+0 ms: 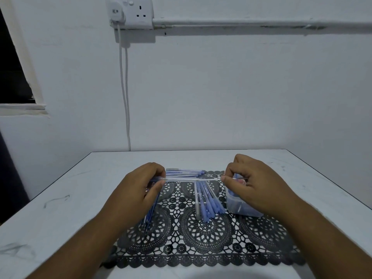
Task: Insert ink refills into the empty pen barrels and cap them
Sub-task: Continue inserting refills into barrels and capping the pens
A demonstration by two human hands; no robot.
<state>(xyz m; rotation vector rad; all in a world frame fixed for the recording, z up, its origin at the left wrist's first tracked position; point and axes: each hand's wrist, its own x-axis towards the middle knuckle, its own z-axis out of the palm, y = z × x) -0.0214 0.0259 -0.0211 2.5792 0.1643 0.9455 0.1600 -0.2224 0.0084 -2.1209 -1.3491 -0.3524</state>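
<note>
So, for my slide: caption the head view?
Both hands hold a clear pen barrel level above the lace mat.

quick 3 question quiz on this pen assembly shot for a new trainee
1. True or false: both hands hold the same clear pen barrel above the mat.
2. Which hand is nearer the plastic tub? A) left hand B) right hand
3. Fill in: the loose blue pens in the middle lie on a black ____ mat.

Key
1. True: the left hand grips one end and the right hand pinches the other.
2. B
3. Lace
</note>
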